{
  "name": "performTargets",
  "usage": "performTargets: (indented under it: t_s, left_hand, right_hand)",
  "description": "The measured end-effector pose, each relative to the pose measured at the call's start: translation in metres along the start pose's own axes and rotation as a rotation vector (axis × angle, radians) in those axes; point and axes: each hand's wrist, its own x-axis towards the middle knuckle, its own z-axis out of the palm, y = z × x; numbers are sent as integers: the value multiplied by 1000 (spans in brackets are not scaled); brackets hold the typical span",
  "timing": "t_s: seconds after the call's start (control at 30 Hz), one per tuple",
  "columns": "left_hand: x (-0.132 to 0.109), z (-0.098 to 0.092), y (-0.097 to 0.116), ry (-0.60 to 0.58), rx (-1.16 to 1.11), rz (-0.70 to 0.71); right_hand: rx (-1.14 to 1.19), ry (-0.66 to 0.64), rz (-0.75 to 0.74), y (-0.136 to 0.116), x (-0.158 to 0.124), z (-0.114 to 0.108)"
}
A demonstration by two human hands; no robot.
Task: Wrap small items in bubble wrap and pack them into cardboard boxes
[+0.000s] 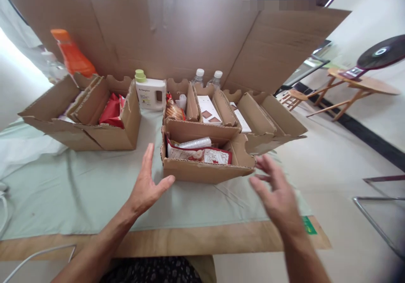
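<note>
A cut cardboard box (pixel 205 171) stands at the front middle, holding a red and white packet (pixel 218 156) and a clear plastic roll (pixel 195 143). My left hand (pixel 148 186) is just left of this box, fingers apart, with nothing in it. At the box's right end is my right hand (pixel 275 190), its fingers spread and bent; whether the fingertips touch the box edge I cannot tell. Behind stand more cardboard boxes (pixel 257 114) with white packs (pixel 209 110) and an orange-brown packet (pixel 174 109).
Two joined boxes (pixel 110 137) at the left hold a red packet (pixel 111 110). A white bottle (pixel 151 93), an orange bottle (pixel 76 57) and clear bottles (pixel 217 78) stand before a tall cardboard panel (pixel 196 34). Wooden stools (pixel 370 84) are at the right.
</note>
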Motion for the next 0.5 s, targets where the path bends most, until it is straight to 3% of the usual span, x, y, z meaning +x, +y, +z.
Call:
performTargets:
  t_s: [0.13,0.23,0.37,0.5]
  left_hand:
    - [-10,22,-7,-154,-211,-94]
    - [-26,20,0,-159,-258,-83]
    - [-51,-23,7,-87,-206,-69]
    - [-38,-66,28,124,-232,105]
  right_hand:
    - [218,-60,127,13,-38,58]
    - [313,-26,134,-5,-60,68]
    - [399,-50,12,-51,-76,63]
    - [480,-149,-139,-96,-56,60]
